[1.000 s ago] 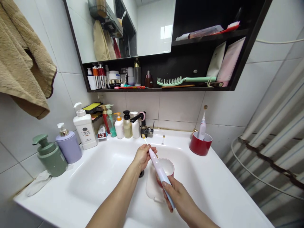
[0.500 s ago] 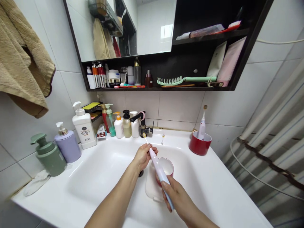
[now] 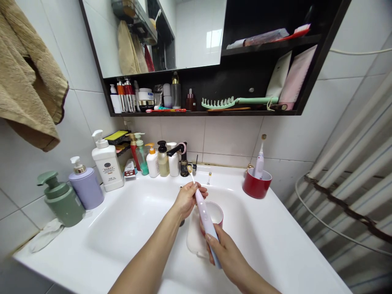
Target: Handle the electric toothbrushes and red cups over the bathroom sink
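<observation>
An electric toothbrush with a pink-to-blue handle slants over the sink, its brush head pointing toward the faucet. My right hand is wrapped round the lower, blue end of the handle. Near the top, my left hand has its thumb and fingers closed at the neck of the brush. Underneath, a red cup with a white inside sits in the basin, partly hidden by the toothbrush. A whitish flat case or tray lies beside the cup, partly covered by my right hand.
Behind the white sink stands a black faucet. Several pump bottles line the back and left rim. Another red cup on the right rim holds a second electric toothbrush. A dark cabinet hangs above.
The toothbrush head has shifted slightly right and up, and my left hand has moved a little with it. My right hand keeps its hold on the handle.
</observation>
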`<state>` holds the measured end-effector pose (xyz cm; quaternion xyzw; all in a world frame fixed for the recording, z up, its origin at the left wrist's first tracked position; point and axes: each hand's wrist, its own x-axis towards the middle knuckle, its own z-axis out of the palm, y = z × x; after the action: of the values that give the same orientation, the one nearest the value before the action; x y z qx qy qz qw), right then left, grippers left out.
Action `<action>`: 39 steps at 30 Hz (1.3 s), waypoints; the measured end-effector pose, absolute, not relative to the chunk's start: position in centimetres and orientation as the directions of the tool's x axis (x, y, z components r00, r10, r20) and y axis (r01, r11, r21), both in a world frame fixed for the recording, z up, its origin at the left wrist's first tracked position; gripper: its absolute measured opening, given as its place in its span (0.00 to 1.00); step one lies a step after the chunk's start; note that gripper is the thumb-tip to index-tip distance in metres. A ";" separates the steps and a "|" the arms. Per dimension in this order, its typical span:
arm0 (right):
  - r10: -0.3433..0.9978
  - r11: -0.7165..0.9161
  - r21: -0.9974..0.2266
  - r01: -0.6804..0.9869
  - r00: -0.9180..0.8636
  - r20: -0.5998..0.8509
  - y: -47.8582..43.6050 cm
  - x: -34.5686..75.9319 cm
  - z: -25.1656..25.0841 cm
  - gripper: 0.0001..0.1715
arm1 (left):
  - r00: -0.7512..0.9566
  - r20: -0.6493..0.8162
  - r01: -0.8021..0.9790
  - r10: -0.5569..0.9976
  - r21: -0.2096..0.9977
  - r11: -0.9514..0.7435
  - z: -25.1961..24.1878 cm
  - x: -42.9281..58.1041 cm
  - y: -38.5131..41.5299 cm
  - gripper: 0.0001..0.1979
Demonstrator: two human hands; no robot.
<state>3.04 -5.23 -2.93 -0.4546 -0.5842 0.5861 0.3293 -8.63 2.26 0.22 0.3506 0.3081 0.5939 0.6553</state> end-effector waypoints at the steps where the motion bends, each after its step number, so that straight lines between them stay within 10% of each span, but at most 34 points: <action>1: 0.920 -0.082 -0.985 0.150 -0.368 -0.133 -5.1 3.1 -3.0 0.16 | 0.085 0.014 -0.558 0.996 0.829 0.036 0.3 -8.6 2.2 0.07; 28: 0.951 -0.002 -1.000 -0.020 -0.309 0.005 -4.4 2.4 -1.6 0.14 | 0.108 0.031 -0.546 0.994 0.837 0.033 1.7 -6.8 1.0 0.08; 39: 0.969 0.243 -0.965 0.103 0.015 0.246 2.1 3.0 -0.4 0.15 | 0.036 0.214 0.166 0.976 0.962 -0.217 -1.9 -8.3 0.5 0.07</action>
<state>3.04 2.05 -0.44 -0.4659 -0.5754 0.4018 0.5390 -8.26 0.50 -1.86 0.5963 0.4787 0.5030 0.4029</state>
